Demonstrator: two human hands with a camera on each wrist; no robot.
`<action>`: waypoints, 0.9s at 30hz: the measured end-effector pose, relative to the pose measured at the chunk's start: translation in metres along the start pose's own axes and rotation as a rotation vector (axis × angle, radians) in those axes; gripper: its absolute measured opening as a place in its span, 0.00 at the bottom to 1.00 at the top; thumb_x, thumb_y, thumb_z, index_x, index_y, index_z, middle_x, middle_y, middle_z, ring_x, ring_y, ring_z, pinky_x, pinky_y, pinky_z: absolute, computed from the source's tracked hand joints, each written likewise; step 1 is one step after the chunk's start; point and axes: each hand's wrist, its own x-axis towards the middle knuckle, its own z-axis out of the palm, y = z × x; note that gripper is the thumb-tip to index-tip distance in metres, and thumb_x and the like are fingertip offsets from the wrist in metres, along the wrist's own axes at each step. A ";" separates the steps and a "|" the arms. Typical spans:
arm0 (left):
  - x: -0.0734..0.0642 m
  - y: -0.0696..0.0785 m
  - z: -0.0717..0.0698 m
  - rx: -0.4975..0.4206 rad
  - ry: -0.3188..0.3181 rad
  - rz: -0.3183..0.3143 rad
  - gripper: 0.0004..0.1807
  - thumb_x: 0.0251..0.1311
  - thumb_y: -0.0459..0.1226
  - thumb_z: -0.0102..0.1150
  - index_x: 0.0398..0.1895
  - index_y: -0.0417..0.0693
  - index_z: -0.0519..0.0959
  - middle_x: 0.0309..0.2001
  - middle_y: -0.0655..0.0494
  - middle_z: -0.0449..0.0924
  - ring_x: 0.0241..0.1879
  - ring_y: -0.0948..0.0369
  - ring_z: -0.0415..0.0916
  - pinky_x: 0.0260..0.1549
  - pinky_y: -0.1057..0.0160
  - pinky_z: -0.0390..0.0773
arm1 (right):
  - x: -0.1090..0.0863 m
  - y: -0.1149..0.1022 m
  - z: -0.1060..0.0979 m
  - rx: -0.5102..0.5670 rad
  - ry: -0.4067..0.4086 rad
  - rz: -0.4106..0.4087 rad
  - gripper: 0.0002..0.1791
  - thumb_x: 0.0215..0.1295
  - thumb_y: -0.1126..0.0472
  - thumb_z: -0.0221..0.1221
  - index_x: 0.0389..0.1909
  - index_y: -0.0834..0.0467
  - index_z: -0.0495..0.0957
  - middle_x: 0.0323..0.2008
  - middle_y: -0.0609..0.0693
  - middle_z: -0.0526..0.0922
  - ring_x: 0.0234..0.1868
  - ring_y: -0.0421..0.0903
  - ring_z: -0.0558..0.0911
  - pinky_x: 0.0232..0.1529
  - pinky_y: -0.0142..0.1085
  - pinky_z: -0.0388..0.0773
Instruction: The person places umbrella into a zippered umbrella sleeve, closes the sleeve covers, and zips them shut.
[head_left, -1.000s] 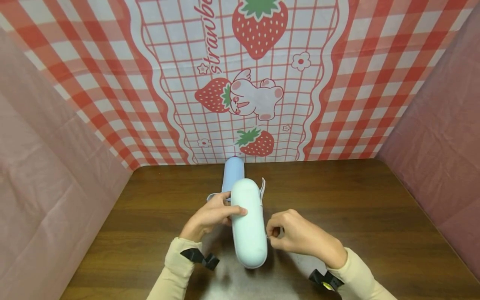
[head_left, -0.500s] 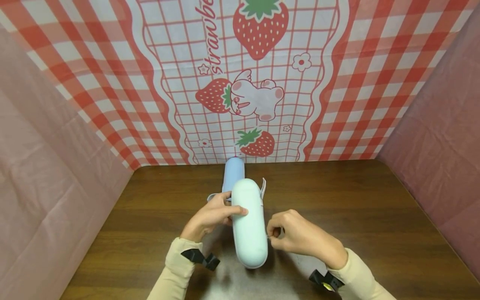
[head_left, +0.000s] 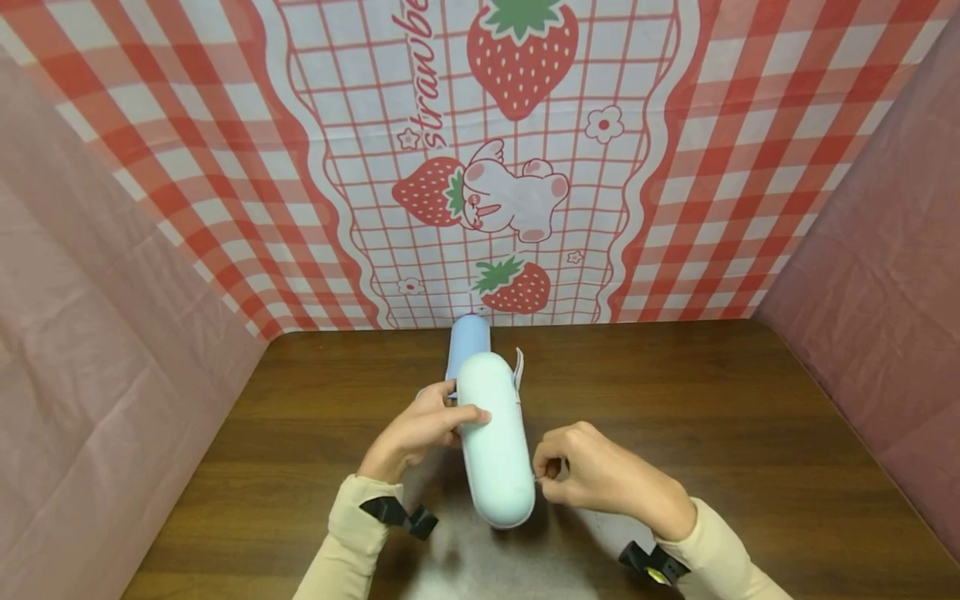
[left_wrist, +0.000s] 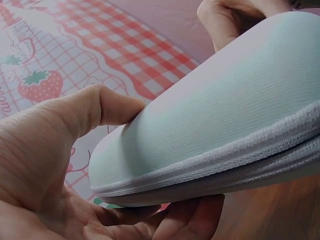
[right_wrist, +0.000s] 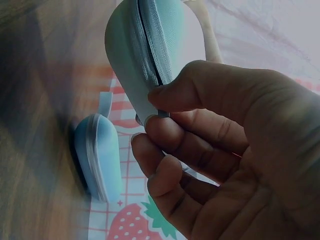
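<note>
A mint-green zippered case (head_left: 495,442), long with rounded ends, is held above the table. My left hand (head_left: 418,429) grips it from the left, thumb on top and fingers underneath. Along its side runs a grey zipper (left_wrist: 240,165), its two tapes parted by a dark gap in the left wrist view. On the case's right side, toward its near end, my right hand (head_left: 600,471) pinches the zipper pull between thumb and index finger; the pull is mostly hidden by those fingers. A pale strap loop (head_left: 519,367) sticks out near the far end.
Behind the mint case, a similar blue zippered case (head_left: 470,343) lies on the wooden table (head_left: 675,375) by the back cloth. A strawberry-print checked cloth (head_left: 600,217) hangs behind, and pink cloths (head_left: 877,250) flank both sides.
In the last half second the mint case has shifted slightly away and to the left with my left hand. My right hand stays nearly in place, still pinching the zipper pull.
</note>
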 end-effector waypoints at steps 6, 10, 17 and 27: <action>0.000 0.001 0.000 -0.003 0.001 0.008 0.37 0.56 0.36 0.66 0.68 0.28 0.65 0.54 0.37 0.80 0.46 0.54 0.82 0.40 0.54 0.86 | 0.000 0.000 0.000 -0.002 -0.009 0.004 0.14 0.46 0.74 0.65 0.21 0.50 0.79 0.22 0.38 0.76 0.26 0.30 0.73 0.27 0.24 0.74; 0.000 0.000 0.000 -0.022 0.008 0.008 0.36 0.57 0.35 0.65 0.66 0.27 0.66 0.54 0.37 0.79 0.45 0.54 0.82 0.40 0.54 0.86 | 0.000 -0.001 -0.001 0.003 -0.019 0.011 0.14 0.47 0.74 0.65 0.22 0.50 0.79 0.23 0.38 0.76 0.26 0.30 0.73 0.28 0.24 0.74; 0.001 0.000 -0.001 -0.026 0.015 0.005 0.36 0.56 0.36 0.65 0.66 0.28 0.65 0.54 0.37 0.79 0.46 0.54 0.82 0.40 0.54 0.85 | 0.000 -0.002 -0.001 0.002 -0.017 0.006 0.14 0.46 0.74 0.65 0.22 0.50 0.79 0.22 0.39 0.76 0.26 0.29 0.72 0.27 0.24 0.74; 0.002 -0.002 -0.003 -0.046 0.014 0.016 0.37 0.57 0.36 0.64 0.68 0.28 0.63 0.55 0.36 0.78 0.47 0.53 0.82 0.42 0.52 0.85 | 0.000 -0.003 -0.002 0.009 -0.030 -0.001 0.13 0.46 0.74 0.65 0.22 0.51 0.80 0.23 0.37 0.76 0.26 0.31 0.73 0.28 0.24 0.74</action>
